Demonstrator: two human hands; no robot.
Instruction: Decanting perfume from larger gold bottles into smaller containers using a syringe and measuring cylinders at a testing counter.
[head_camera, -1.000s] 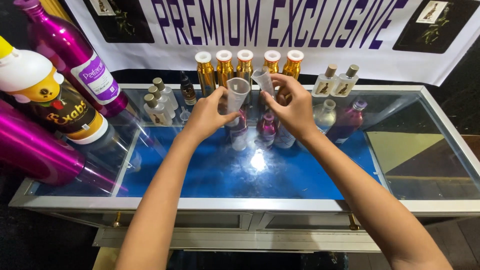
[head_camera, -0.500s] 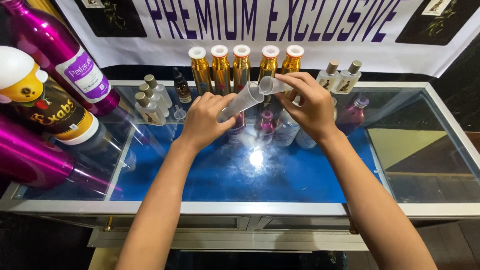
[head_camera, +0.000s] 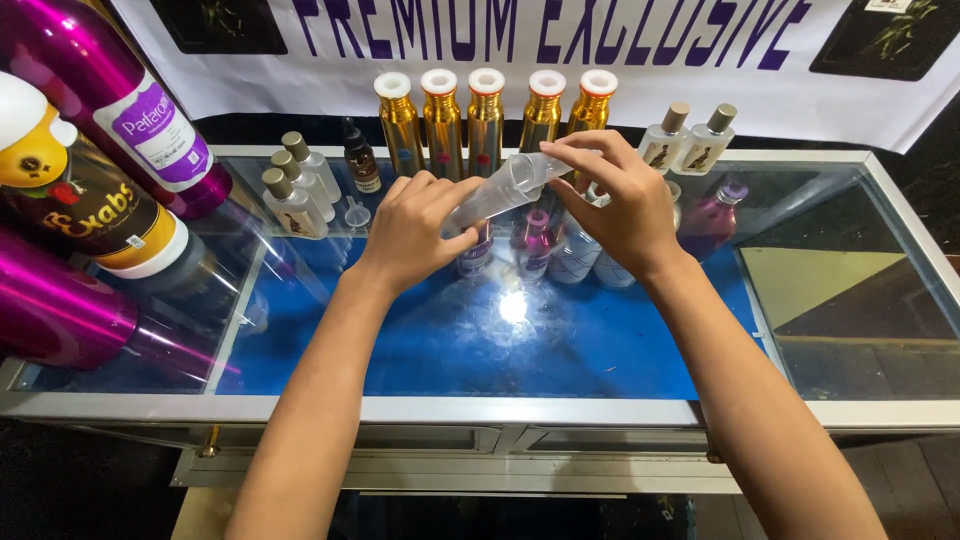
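Left hand (head_camera: 410, 232) with fingers wrapped around a clear measuring tube (head_camera: 485, 200) tilted above the glass bench (head_camera: 560, 350), right hand (head_camera: 620, 205) fingers pinching a smaller clear tube (head_camera: 545, 165) mouth to mouth against it, both just in front of five gold bottles (head_camera: 487, 110), small purple bottle (head_camera: 538, 242) beneath.

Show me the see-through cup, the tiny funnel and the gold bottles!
Cup (head_camera: 490, 198), head view, on its clear side wall.
Funnel (head_camera: 356, 213), head view, on its cone.
Gold bottles (head_camera: 485, 112), head view, on the middle bottle's body.
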